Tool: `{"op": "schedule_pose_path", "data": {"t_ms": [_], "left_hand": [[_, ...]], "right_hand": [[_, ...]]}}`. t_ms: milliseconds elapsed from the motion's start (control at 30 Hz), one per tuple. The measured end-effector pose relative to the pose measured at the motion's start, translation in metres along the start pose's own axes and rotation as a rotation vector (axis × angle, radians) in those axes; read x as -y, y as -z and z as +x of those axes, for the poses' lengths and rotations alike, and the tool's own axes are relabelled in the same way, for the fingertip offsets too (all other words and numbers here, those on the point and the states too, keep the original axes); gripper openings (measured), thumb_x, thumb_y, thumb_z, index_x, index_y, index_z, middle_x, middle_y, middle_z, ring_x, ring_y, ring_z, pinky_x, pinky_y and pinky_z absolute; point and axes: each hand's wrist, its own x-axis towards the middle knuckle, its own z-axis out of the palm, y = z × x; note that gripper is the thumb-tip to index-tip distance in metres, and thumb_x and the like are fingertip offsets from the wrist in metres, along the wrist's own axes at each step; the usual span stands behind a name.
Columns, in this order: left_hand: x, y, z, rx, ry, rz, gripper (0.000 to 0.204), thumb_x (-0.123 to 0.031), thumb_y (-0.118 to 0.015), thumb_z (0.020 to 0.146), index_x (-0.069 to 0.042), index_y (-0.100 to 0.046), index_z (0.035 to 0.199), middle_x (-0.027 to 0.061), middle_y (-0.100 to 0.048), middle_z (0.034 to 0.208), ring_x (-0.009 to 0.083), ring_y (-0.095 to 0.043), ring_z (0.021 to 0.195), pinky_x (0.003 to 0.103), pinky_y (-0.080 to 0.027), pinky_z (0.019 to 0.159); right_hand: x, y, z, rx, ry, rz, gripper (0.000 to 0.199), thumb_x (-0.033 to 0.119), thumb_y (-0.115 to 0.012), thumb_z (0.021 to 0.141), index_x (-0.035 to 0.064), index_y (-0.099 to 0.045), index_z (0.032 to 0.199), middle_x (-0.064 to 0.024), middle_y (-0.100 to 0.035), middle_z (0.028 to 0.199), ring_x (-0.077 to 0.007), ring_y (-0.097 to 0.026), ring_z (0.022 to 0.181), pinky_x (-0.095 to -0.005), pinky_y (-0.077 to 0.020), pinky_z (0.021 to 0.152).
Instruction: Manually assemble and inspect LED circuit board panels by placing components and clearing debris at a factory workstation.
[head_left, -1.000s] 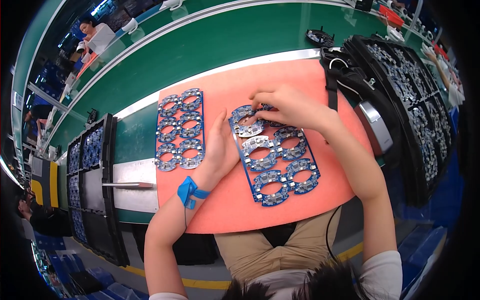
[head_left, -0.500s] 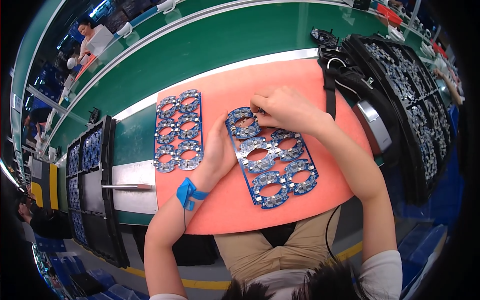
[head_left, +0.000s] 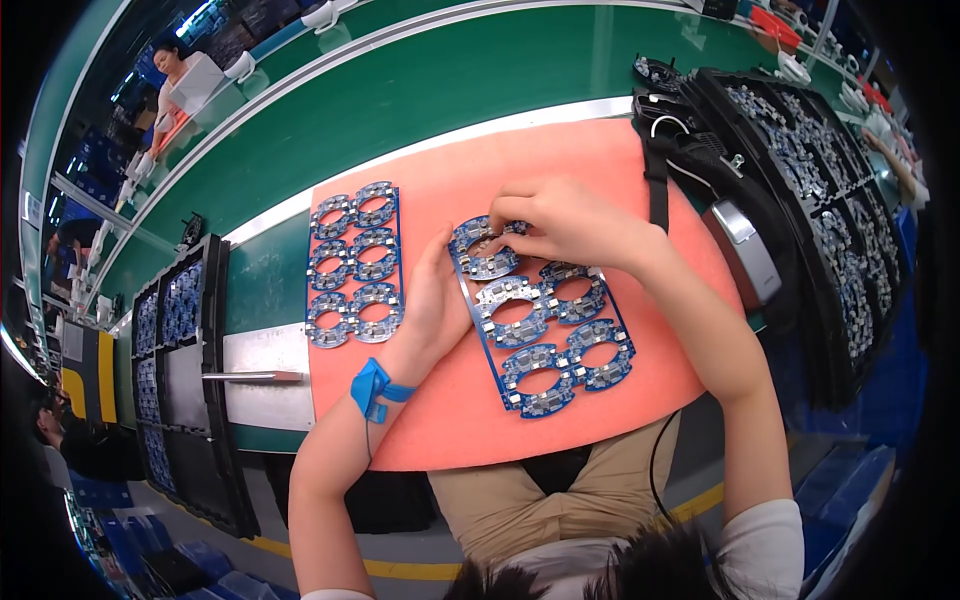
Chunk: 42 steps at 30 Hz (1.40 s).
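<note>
A panel of joined blue ring-shaped circuit boards (head_left: 545, 300) lies aslant on the orange mat before me. My left hand (head_left: 432, 305) holds its left edge; the thumb runs along the rim and the other fingers are partly hidden under the panel. A blue wrist strap (head_left: 375, 390) is on that wrist. My right hand (head_left: 545, 222) bends over the panel's far end with fingertips pinched together beside the upper left ring. The hand hides the upper right part, and what the pinch holds cannot be made out. Left of my hands lies a second circuit board panel (head_left: 355, 262), flat and untouched.
The orange mat (head_left: 460, 420) covers the near bench. Black trays of boards stand at the left (head_left: 190, 340) and right (head_left: 800, 180). A silver-and-black device (head_left: 745, 250) sits by the mat's right edge, and a metal tool (head_left: 255, 377) lies at its left. A co-worker (head_left: 180, 85) sits across the green bench.
My right hand has shifted slightly left over the upper ring, its fingers still pinched. My left hand and the panel have barely moved. The far co-worker's arm has lowered.
</note>
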Motion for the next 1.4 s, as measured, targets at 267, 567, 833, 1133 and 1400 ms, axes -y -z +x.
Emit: {"op": "schedule_pose_path", "data": {"t_ms": [267,567,833,1133,1400], "left_hand": [[0.0,-0.002,0.001,0.027,0.014,-0.012,0.05,-0.03,-0.021,0.1,0.008,-0.042,0.125,0.0223,-0.055,0.119,0.0307,-0.056,0.111,0.047,-0.045,0.098],[0.003,0.004,0.004,0.03,-0.001,0.006,0.05,-0.029,-0.019,0.1,0.008,-0.037,0.128,0.0232,-0.053,0.122,0.0327,-0.054,0.114,0.048,-0.044,0.1],[0.002,0.005,0.002,-0.025,0.011,-0.018,0.051,-0.032,-0.025,0.1,0.008,-0.04,0.127,0.0218,-0.053,0.122,0.0316,-0.055,0.113,0.046,-0.044,0.099],[-0.003,0.001,0.0,-0.03,0.019,-0.09,0.047,-0.035,-0.035,0.097,0.002,-0.051,0.12,0.0163,-0.058,0.116,0.028,-0.059,0.107,0.045,-0.05,0.091],[0.0,0.002,-0.001,-0.062,0.044,-0.109,0.039,-0.011,-0.045,0.09,0.006,-0.043,0.126,0.0179,-0.052,0.121,0.0291,-0.057,0.11,0.041,-0.051,0.092]], "right_hand": [[-0.002,-0.001,-0.004,-0.02,0.09,-0.131,0.012,0.011,-0.063,0.074,0.0034,-0.063,0.082,-0.0105,-0.063,0.086,-0.0288,-0.062,0.078,-0.0398,-0.049,0.071],[0.011,-0.002,0.001,-0.023,-0.097,-0.059,0.014,0.013,-0.064,0.076,0.0029,-0.061,0.086,-0.0088,-0.064,0.088,-0.0267,-0.063,0.079,-0.0373,-0.0502,0.069],[-0.019,-0.004,-0.004,-0.103,-0.092,-0.146,0.019,0.012,-0.058,0.084,-0.0017,-0.062,0.096,-0.0146,-0.063,0.093,-0.0292,-0.062,0.088,-0.0362,-0.0499,0.075],[-0.028,-0.008,0.003,-0.09,-0.232,0.412,0.015,0.013,-0.053,0.09,-0.0009,-0.056,0.095,-0.0124,-0.061,0.088,-0.018,-0.063,0.075,-0.0308,-0.0501,0.064],[-0.03,0.009,-0.001,-0.122,0.186,-0.032,0.013,0.007,-0.065,0.074,0.0025,-0.061,0.086,-0.0079,-0.062,0.095,-0.026,-0.06,0.086,-0.0363,-0.049,0.078]]}}
